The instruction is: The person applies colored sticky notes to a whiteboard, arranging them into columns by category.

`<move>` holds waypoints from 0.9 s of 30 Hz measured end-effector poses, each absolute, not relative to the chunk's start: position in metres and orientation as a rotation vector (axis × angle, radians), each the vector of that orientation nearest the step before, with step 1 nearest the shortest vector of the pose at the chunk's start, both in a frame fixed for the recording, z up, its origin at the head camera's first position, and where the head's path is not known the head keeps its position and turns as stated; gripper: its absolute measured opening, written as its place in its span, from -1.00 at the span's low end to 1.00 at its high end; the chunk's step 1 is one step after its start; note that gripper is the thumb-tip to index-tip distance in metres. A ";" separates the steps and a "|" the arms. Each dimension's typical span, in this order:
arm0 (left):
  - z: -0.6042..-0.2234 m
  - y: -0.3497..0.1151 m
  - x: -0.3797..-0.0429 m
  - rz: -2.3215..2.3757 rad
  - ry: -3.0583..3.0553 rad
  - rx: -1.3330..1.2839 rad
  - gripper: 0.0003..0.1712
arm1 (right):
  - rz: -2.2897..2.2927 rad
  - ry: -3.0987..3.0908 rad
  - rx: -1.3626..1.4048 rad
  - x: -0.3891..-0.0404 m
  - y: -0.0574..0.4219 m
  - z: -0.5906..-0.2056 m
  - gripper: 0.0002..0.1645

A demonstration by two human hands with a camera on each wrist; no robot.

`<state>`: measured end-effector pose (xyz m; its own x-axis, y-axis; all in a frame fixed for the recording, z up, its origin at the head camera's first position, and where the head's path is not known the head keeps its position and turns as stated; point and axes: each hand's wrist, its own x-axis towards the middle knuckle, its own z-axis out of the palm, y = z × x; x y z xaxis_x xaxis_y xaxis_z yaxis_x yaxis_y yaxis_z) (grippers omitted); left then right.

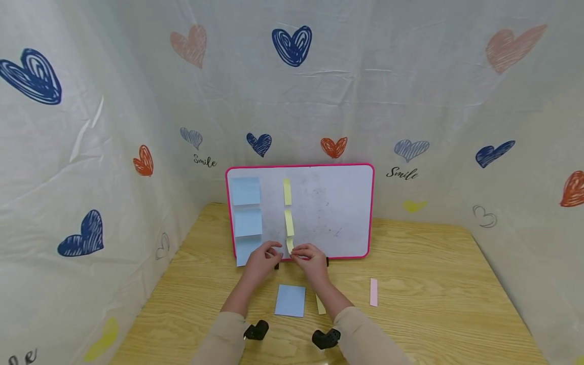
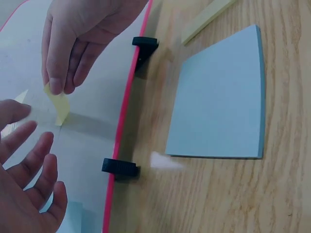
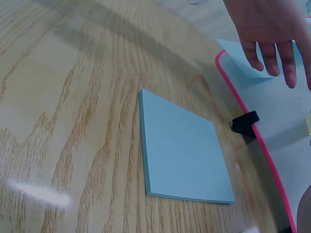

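My right hand (image 1: 311, 259) pinches a narrow yellow sticky note (image 2: 59, 107) between thumb and fingertips, low on the whiteboard (image 1: 337, 213). The strip curves away from the fingertips, its other end at the board's surface. Just left of it, my left hand (image 1: 263, 257) holds nothing, its fingers spread and loosely bent. Two more yellow strips (image 1: 287, 191) are stuck in a column above. Three square blue notes (image 1: 246, 191) run down the board's left side, the lowest one partly behind my left hand.
On the wooden table (image 1: 438, 299) lie a blue note pad (image 1: 290, 301), a yellow strip pad (image 1: 321, 305) partly under my right forearm, and a pink strip pad (image 1: 373, 292). Black clips (image 2: 121, 167) support the board's pink lower edge. A heart-patterned sheet (image 1: 356, 111) hangs behind.
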<state>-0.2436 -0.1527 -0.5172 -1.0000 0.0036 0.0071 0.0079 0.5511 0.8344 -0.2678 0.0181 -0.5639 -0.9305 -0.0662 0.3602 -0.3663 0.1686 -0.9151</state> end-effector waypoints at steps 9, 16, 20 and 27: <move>-0.516 -0.145 -0.260 -1.485 -2.802 -0.004 -0.70 | 1.819 -2.256 0.420 -0.268 0.022 -0.564 -0.93; -0.521 -0.143 -0.269 -1.522 -2.829 -0.020 -0.67 | 1.772 -2.324 0.427 -0.267 0.023 -0.567 -0.94; -0.526 -0.143 -0.272 -1.527 -2.821 -0.033 -0.65 | 1.754 -2.351 0.448 -0.267 0.023 -0.566 -0.93; -0.531 -0.142 -0.276 -1.536 -2.792 -0.024 -0.67 | 1.725 -2.369 0.470 -0.268 0.022 -0.567 -0.94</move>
<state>-0.2765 -0.1418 -0.5306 -0.9989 0.0350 -0.0324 -0.0086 0.5358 0.8443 -0.2683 0.0224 -0.5672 -0.9351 -0.1505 0.3207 -0.3515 0.2796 -0.8935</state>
